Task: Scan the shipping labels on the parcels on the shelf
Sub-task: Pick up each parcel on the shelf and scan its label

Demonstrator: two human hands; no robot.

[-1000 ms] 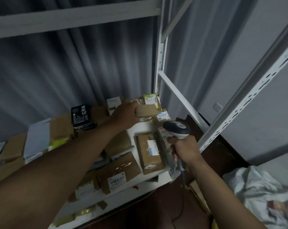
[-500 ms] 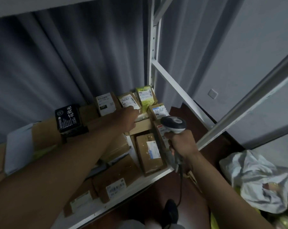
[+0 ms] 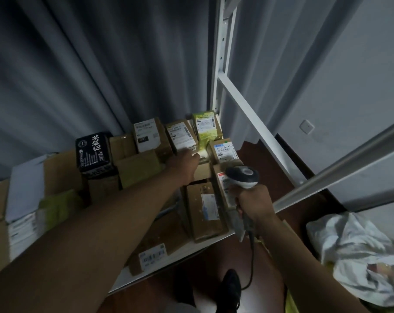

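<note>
Parcel label (image 3: 145, 139) marked "231"

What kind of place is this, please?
Probably a parcel storeroom or pickup point. A white metal shelf holds many cardboard parcels with shipping labels, and the right hand grips a corded barcode scanner.

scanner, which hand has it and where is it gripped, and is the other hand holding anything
The right hand grips the scanner by its handle, below the head. The left hand reaches among the parcels; its fingers are hidden, so a hold cannot be told.
</note>
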